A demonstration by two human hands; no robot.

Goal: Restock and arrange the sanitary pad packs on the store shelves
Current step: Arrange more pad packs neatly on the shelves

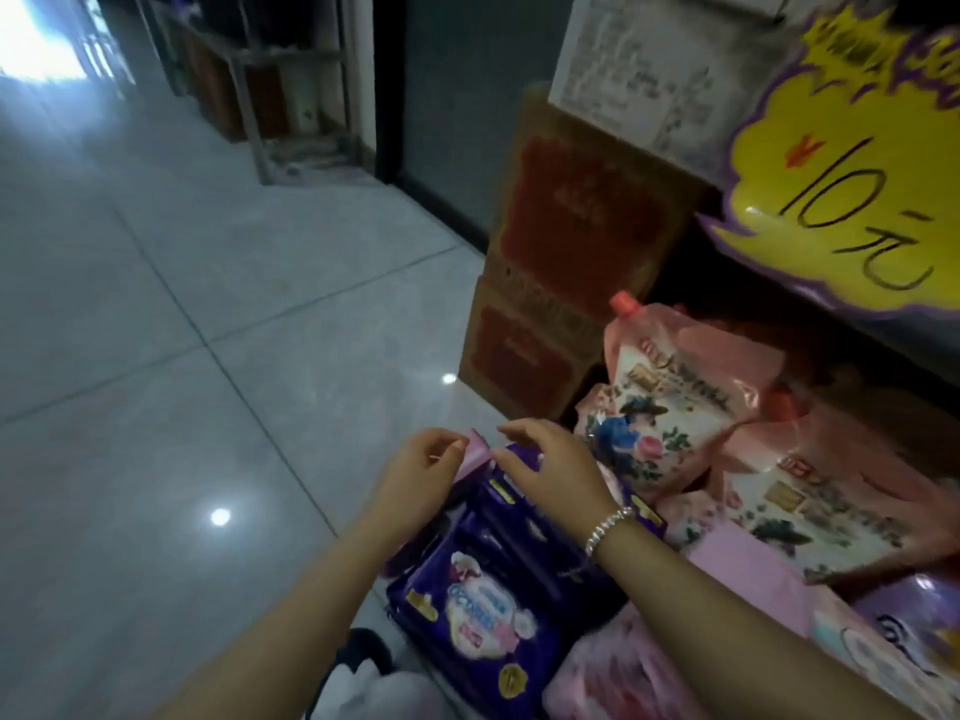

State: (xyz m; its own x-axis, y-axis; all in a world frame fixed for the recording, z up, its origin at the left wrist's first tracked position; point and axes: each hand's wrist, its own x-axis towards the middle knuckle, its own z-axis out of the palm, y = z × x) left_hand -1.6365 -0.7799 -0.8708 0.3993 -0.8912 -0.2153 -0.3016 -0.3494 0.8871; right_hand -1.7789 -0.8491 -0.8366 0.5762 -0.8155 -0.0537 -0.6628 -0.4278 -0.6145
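Purple sanitary pad packs (488, 605) stand in a row at the front of a low shelf, low in the middle of the head view. A pink pack (475, 457) stands at the far end of that row. My left hand (421, 472) has its fingers curled, and its fingertips touch the pink pack's top edge. My right hand (545, 467), with a bead bracelet on the wrist, lies with bent fingers over the top of the farthest purple packs. More pink packs (743, 569) and a pale purple one (914, 621) lie to the right.
Pink spouted refill pouches (670, 397) crowd the shelf behind the packs. Stacked brown cartons (566, 262) stand on the floor at the shelf's end. A yellow price sign (841, 163) hangs from the shelf above. Grey tiled floor (182, 330) spreads to the left, with metal racks (291, 96) far back.
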